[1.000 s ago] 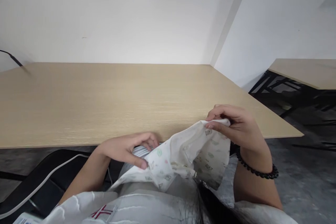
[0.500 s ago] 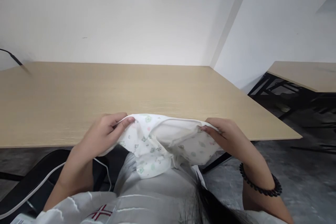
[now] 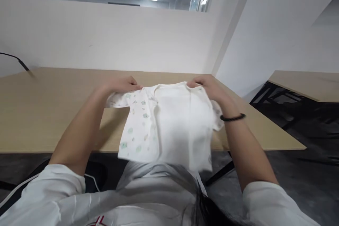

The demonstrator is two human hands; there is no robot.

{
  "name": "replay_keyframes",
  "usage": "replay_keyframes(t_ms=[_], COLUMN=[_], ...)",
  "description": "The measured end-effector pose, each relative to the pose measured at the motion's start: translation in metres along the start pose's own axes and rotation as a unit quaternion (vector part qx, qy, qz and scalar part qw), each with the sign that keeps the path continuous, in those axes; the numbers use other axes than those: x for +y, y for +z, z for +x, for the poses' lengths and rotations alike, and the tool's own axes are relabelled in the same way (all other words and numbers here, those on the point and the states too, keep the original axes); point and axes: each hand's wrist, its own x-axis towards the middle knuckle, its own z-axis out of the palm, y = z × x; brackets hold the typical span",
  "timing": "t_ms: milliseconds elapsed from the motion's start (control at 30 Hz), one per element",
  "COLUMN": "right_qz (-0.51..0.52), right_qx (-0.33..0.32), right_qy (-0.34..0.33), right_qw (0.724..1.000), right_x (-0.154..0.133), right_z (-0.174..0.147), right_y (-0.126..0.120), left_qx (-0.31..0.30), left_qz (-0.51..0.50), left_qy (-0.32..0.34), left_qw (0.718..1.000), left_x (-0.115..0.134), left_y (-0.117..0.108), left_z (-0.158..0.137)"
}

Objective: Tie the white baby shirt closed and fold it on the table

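A small white baby shirt [image 3: 173, 123] with short sleeves and a print of green and grey figures hangs spread between my hands. My left hand [image 3: 124, 84] is closed on its left shoulder, and my right hand [image 3: 205, 84] pinches the right shoulder beside the neckline. The front lies open, so the plain white inside of the back shows, while the printed left front panel hangs over the left side. Its lower hem reaches past the table's near edge above my lap. The right sleeve is partly hidden behind my right forearm.
The wooden table [image 3: 66, 120] runs back to a white wall [image 3: 119, 39]. A thin black cable [image 3: 22, 63] lies at its far left. Another table [image 3: 304, 83] stands at the right. A white cord [image 3: 19, 189] crosses a black seat at the lower left.
Both hands have moved forward and up over the table, still gripping the shirt. The bunched cloth has unfolded and now hangs open with its full shape visible.
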Motion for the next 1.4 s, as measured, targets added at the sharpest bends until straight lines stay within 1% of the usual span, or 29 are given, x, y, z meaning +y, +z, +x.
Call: replay_keyframes(t_ms=[33, 67, 133, 200, 267, 333, 433, 500, 600, 667, 767, 833, 900, 967, 1067, 1200, 1300, 1400], right_qz=[-0.025, -0.059, -0.082, -0.103, -0.124, -0.145, -0.173, -0.187, -0.186, -0.164, -0.096, -0.034, 0.03, 0.083, 0.131, 0.157, 0.163, 0.159], right_qx=[-0.055, -0.091, -0.117, -0.127, -0.141, -0.163, -0.193, -0.205, -0.216, -0.225, -0.229, -0.218, -0.204, -0.193, -0.185, -0.171, -0.151, -0.132], right_qy=[0.037, 0.077, 0.104, 0.122, 0.143, 0.169, 0.217, 0.252, 0.285, 0.286, 0.258, 0.227, 0.198, 0.178, 0.174, 0.186, 0.192, 0.197], right_qw=[0.998, 0.991, 0.984, 0.979, 0.972, 0.961, 0.941, 0.927, 0.915, 0.917, 0.934, 0.948, 0.958, 0.961, 0.958, 0.955, 0.956, 0.958], right_x=[0.015, 0.029, 0.049, 0.059, 0.059, 0.054, 0.048, 0.048, 0.056, 0.063, 0.066, 0.063, 0.056, 0.05, 0.046, 0.052, 0.059, 0.064], right_z=[0.015, 0.026, 0.039, 0.043, 0.045, 0.049, 0.053, 0.051, 0.043, 0.038, 0.034, 0.035, 0.036, 0.036, 0.033, 0.028, 0.029, 0.032], right_y=[0.015, 0.03, 0.057, 0.077, 0.09, 0.098, 0.103, 0.103, 0.098, 0.093, 0.087, 0.089, 0.096, 0.106, 0.123, 0.141, 0.148, 0.154], left_qx=[-0.045, -0.055, -0.053, -0.049, -0.057, -0.077, -0.121, -0.142, -0.139, -0.122, -0.086, -0.06, -0.036, -0.023, -0.026, -0.032, -0.022, -0.011], left_qz=[0.04, 0.063, 0.099, 0.118, 0.117, 0.104, 0.088, 0.089, 0.099, 0.101, 0.094, 0.084, 0.074, 0.068, 0.066, 0.061, 0.062, 0.074], left_qy=[-0.019, -0.036, -0.057, -0.053, -0.011, 0.054, 0.148, 0.185, 0.2, 0.204, 0.222, 0.243, 0.264, 0.282, 0.293, 0.266, 0.236, 0.228], left_qw=[0.998, 0.996, 0.992, 0.99, 0.991, 0.99, 0.978, 0.968, 0.965, 0.966, 0.967, 0.964, 0.961, 0.957, 0.954, 0.962, 0.969, 0.971], left_x=[-0.008, -0.016, -0.029, -0.035, -0.034, -0.025, -0.009, -0.004, -0.005, -0.009, -0.011, -0.01, -0.008, -0.006, -0.008, -0.013, -0.016, -0.017], left_y=[0.01, 0.022, 0.045, 0.067, 0.088, 0.107, 0.133, 0.143, 0.146, 0.143, 0.14, 0.14, 0.142, 0.144, 0.146, 0.148, 0.15, 0.153], left_z=[0.016, 0.027, 0.041, 0.045, 0.043, 0.04, 0.033, 0.029, 0.027, 0.027, 0.028, 0.028, 0.028, 0.027, 0.023, 0.021, 0.024, 0.026])
